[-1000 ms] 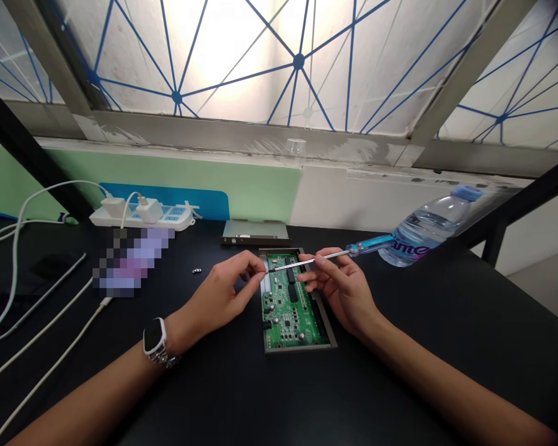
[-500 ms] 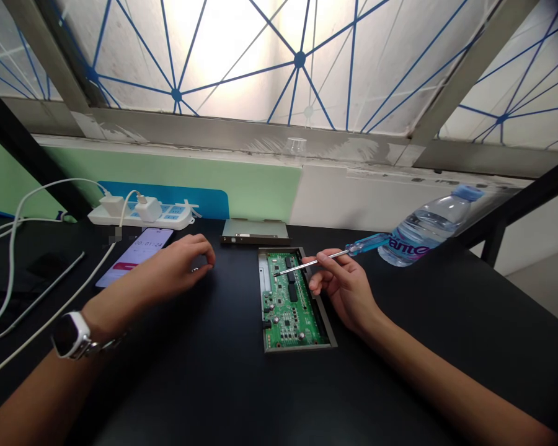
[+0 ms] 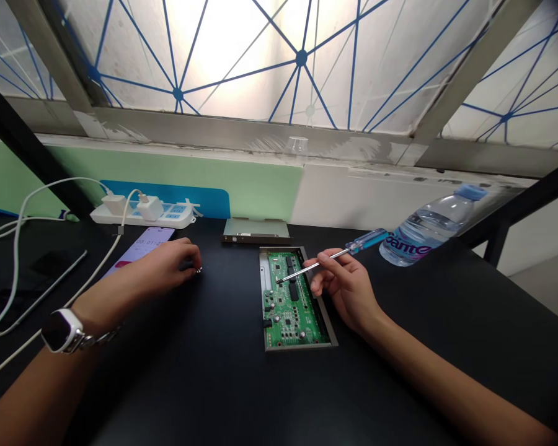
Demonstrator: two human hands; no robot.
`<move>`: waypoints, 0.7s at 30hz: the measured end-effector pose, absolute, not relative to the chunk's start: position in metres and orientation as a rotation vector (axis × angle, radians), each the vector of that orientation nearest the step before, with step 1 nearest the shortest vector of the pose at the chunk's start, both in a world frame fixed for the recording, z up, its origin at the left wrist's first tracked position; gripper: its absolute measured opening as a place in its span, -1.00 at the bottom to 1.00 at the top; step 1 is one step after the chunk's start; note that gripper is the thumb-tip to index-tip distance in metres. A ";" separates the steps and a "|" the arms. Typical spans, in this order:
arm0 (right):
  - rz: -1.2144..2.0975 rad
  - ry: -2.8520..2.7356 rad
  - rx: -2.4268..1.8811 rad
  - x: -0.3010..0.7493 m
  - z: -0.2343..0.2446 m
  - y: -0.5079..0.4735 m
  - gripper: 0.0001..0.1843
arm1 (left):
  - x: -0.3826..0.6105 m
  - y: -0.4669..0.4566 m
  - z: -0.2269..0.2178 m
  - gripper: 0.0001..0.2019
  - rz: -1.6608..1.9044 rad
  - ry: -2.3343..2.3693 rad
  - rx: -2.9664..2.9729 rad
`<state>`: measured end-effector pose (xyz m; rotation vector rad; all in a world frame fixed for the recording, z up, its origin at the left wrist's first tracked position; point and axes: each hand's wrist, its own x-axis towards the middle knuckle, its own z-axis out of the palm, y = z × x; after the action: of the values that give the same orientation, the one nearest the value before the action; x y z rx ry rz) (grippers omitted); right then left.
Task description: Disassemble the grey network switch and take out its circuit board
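Observation:
My right hand (image 3: pixel 341 282) grips a screwdriver (image 3: pixel 367 240) by its shaft, the clear blue handle sticking out up and to the right. Its tip lies over a green circuit board (image 3: pixel 286 310) set in a shallow metal casing (image 3: pixel 302 348); whether it touches the board I cannot tell. Left of the casing, my left hand (image 3: pixel 179 263) is closed over the black table, fingers curled inward. A tiny shiny bit (image 3: pixel 199 270) shows at its fingertips, too small to name.
Behind the board lies a metal cover (image 3: pixel 256 230). A water bottle (image 3: pixel 428 229) leans at the back right. A phone (image 3: pixel 142 248) lies partly under my left arm, near a white power strip (image 3: pixel 167 214) and white cables (image 3: pixel 15 260).
My left hand has moved left, away from the casing, and its fingers have curled further. The screwdriver's tip has dipped slightly toward me over the board; my right hand barely moved.

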<state>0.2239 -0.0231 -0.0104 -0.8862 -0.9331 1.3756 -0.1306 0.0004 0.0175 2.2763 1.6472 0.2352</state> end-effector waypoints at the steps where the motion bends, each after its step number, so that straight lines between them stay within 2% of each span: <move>1: 1.375 -0.933 -0.886 0.224 -0.011 -0.023 -0.66 | -0.131 0.000 0.017 -0.78 0.267 1.642 2.266; 9: 1.370 -0.944 -0.880 0.224 -0.012 -0.022 -0.69 | -0.126 -0.002 0.013 -0.72 0.358 1.586 2.268; 21: 1.380 -0.948 -0.877 0.226 -0.014 -0.022 -0.68 | -0.121 0.004 0.012 -0.79 0.293 1.641 2.321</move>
<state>0.2259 -0.0215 -0.0135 -0.8771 -0.9475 1.3796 -0.1206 0.0035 0.0117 2.3212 1.6413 0.2926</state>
